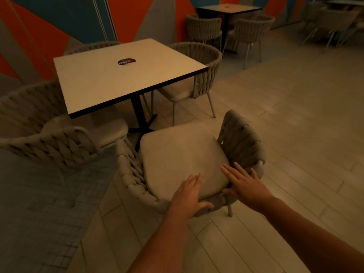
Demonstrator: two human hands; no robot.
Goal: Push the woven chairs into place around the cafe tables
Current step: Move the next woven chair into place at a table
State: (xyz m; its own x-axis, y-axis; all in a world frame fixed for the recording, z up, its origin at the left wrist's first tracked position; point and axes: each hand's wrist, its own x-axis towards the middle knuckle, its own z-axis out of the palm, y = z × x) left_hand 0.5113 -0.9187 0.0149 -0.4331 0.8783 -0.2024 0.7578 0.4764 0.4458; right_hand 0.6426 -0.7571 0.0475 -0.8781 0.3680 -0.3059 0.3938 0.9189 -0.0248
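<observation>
Both my hands lie flat-fingered, gripping nothing — left hand (188, 196) and right hand (244, 186) on the beige woven-rope chair (183, 158), seat facing the square white bench (126, 75) — bare floor (295, 119) rightward.

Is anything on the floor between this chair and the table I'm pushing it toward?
Nothing loose shows on the floor. The near chair faces the table with only the table's black pedestal base ahead of its seat. The left-side chair sits close beside its left arm, so that corner looks tight.
</observation>
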